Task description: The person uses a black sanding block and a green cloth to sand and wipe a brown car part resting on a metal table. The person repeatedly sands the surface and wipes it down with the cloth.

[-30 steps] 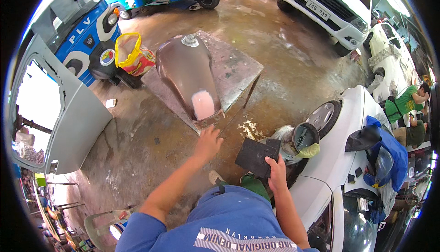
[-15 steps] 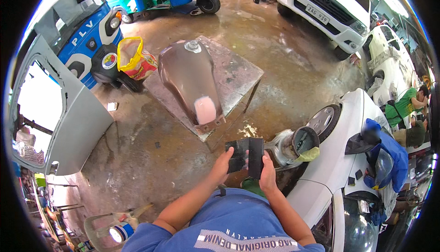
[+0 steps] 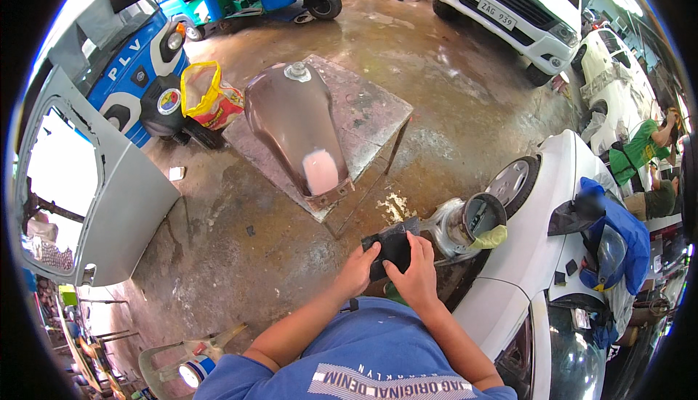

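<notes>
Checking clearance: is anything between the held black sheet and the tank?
Nothing visible stands between the black sheet, held in left hand and right hand, and the tank; only floor and table edge show there.

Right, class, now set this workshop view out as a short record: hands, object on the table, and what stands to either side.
Left hand: grips the left part of a black sheet
Right hand: grips the right part of the black sheet
Object on table: brown tank, pale pink patch at its near end
Table: square-topped, under the tank
Person's left: grey vehicle door with window opening
Person's right: white car; open round container near one wheel
</notes>
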The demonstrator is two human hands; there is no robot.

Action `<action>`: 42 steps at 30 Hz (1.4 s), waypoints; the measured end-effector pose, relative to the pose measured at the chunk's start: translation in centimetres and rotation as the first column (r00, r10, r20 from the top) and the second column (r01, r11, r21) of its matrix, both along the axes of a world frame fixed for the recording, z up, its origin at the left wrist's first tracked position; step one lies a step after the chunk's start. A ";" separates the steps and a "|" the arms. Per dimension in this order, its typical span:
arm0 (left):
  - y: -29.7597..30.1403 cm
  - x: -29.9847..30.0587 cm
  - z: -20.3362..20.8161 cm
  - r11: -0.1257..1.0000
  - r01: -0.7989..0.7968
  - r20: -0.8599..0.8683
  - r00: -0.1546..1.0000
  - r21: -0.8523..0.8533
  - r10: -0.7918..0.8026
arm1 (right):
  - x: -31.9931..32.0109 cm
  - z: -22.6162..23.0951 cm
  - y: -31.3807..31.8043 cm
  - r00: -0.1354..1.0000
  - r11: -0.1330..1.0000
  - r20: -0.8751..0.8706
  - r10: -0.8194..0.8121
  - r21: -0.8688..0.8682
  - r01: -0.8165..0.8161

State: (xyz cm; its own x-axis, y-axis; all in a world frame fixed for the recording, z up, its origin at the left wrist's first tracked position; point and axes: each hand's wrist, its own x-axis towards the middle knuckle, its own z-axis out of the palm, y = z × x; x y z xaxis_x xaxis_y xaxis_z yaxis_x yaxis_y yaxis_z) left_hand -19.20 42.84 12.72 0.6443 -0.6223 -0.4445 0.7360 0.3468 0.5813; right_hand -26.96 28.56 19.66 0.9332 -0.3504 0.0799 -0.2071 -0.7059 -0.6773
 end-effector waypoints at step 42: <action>-11.7 2.8 -4.2 0.661 0.234 0.207 0.830 0.713 -0.518 | 2.1 -5.7 -8.5 0.998 0.902 -0.040 -0.038 -0.431 0.017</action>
State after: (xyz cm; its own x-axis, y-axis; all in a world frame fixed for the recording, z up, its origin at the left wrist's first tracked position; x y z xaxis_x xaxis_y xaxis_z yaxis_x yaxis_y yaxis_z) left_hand -16.44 31.17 8.50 0.6141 -0.5032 -0.6080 0.3977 -0.4681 0.7891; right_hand -24.90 20.10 13.97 0.9299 -0.3172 0.1859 -0.2541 -0.9199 -0.2987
